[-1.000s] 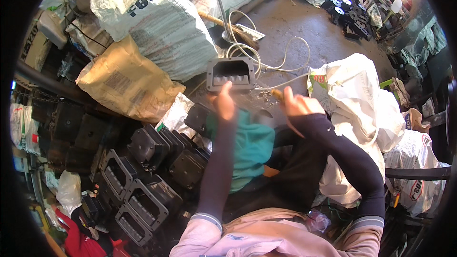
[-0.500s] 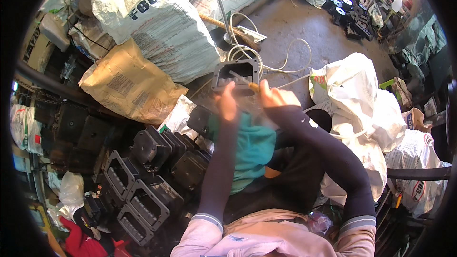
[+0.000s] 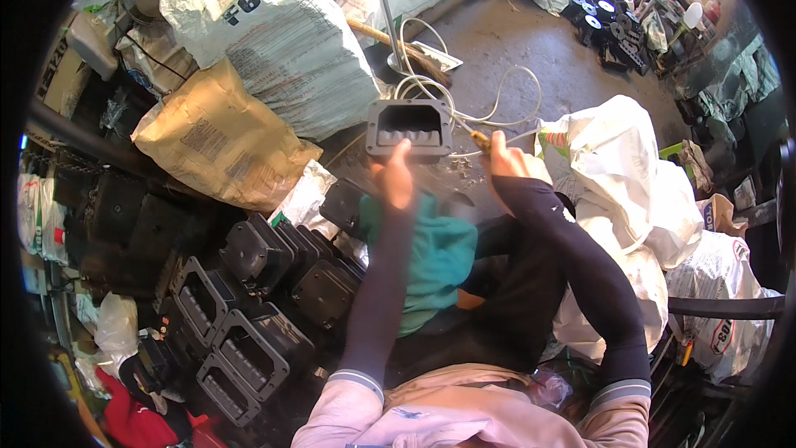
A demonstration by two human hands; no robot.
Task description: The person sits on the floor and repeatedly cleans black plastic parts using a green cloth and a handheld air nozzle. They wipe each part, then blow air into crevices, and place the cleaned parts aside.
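Note:
My left hand [image 3: 396,178] grips a black plastic housing [image 3: 428,150] by its near edge, thumb on the rim. The housing is a rectangular frame with a deep opening, screw holes around the rim and a row of rounded ribs inside. My right hand [image 3: 517,168] is closed round the yellow-brown handle of a slim hand tool [image 3: 481,140]. Its thin shaft points up and left, toward the housing's right side; the kind of tip is too small to tell. Tool and housing look apart. A teal cloth [image 3: 435,261] lies over my lap beneath the left forearm.
Several similar black housings [image 3: 264,342] are stacked at my left. A brown paper sack [image 3: 224,141] and a large white sack [image 3: 282,58] stand beyond them. White bags [image 3: 609,166] crowd my right. A pale cable [image 3: 531,87] and a broom [image 3: 427,62] lie on the floor ahead.
My right hand has drawn the tool out of the housing's opening, to the right and slightly toward me. The housing stays in my left hand, its opening now uncovered.

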